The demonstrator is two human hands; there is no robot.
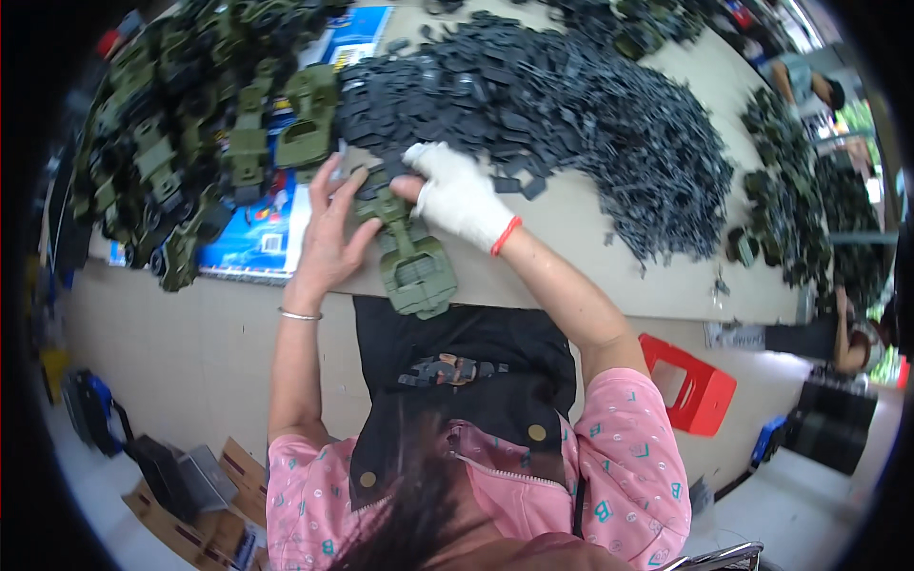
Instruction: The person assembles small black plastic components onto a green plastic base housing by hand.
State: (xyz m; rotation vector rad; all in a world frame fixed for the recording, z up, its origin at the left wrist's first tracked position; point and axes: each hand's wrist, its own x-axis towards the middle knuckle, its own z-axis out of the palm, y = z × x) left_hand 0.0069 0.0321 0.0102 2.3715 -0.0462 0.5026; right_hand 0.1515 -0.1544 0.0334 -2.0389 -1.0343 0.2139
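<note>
A green plastic toy vehicle body (419, 276) lies at the table's near edge, its wide end toward me. My left hand (333, 228), bare with a bracelet at the wrist, is at its left side, fingers spread and the thumb against its edge. From the right, my right hand (457, 195) in a white glove with a bare thumb grips the far end, thumb pressed on top. What sits under the gloved fingers is hidden. Just beyond my hands begins a large heap of dark grey plastic parts (486, 90).
Green toy vehicle bodies (248, 143) pile up at the left over a blue printed sheet (248, 243). More green pieces (781, 190) lie at the right edge. A red plastic stool (700, 390) stands below the table's right side. Other people (809, 86) are at the far right.
</note>
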